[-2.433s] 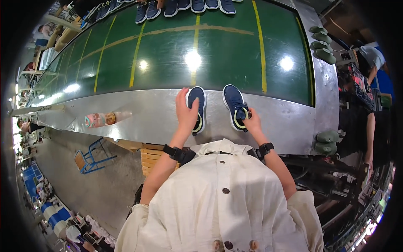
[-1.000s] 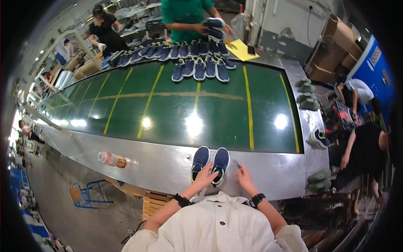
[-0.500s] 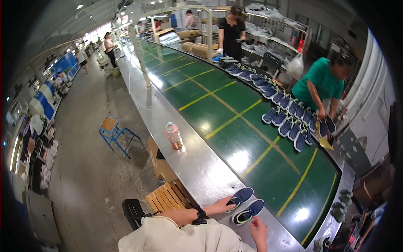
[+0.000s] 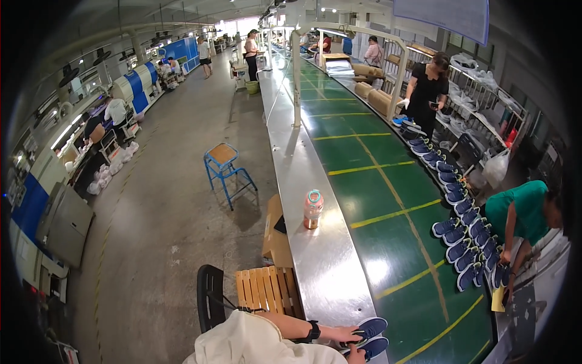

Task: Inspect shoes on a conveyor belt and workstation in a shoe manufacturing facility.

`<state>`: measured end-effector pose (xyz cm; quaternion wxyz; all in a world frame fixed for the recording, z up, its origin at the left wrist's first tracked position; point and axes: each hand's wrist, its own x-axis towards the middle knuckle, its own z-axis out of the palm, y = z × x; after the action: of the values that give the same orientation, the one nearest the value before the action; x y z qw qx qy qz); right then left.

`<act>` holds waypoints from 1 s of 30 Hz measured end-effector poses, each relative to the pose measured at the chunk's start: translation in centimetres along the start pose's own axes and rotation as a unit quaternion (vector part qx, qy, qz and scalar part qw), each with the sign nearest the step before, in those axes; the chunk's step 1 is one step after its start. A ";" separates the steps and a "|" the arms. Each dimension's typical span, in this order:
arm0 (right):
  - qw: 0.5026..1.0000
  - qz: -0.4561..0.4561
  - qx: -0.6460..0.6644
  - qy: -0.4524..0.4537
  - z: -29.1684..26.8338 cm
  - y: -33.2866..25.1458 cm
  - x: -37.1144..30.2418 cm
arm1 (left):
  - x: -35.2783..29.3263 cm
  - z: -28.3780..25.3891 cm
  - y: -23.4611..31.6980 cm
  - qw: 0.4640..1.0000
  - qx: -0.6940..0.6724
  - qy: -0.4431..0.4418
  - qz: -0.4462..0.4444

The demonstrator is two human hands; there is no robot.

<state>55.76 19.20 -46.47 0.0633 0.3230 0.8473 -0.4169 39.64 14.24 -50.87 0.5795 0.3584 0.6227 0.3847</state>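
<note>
Two navy blue sneakers with white soles lie side by side on the metal ledge, close to the lower edge of the view. My left hand is closed at the collar of the farther sneaker. Its wrist wears a black band. Right beside it, my right hand has bent fingers against the heel end of the nearer sneaker. The lower edge cuts off part of that hand, and the hands cover the heels of both shoes.
A pink bottle stands on the metal ledge beside the green conveyor belt. Across it, rows of navy sneakers sit near a person in green. A wooden slatted seat and blue stool are to the left.
The view has swung to the left, so belt and shoes appear farther right. My right hand has come in from beside the nearer sneaker to its heel, close to my left hand.
</note>
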 end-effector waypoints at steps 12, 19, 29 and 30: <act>0.989 0.082 0.047 0.118 -5.4 1.1 3.0 | 5.0 -5.1 5.3 0.989 0.017 0.137 -0.048; 0.790 0.230 0.481 0.303 -21.7 8.7 -0.4 | 10.0 -3.5 -0.4 0.903 0.394 0.164 0.037; 0.468 0.167 0.740 0.454 -36.7 33.5 6.7 | 9.8 -2.5 1.8 0.853 0.494 0.161 -0.048; 0.486 0.137 0.712 0.488 -38.3 35.1 7.4 | 9.9 -2.3 2.1 0.852 0.495 0.150 -0.076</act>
<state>77.26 67.07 -47.95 -0.5553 0.5217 0.1016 -0.6397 36.67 23.89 -53.33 0.2518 0.4873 0.8356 0.0291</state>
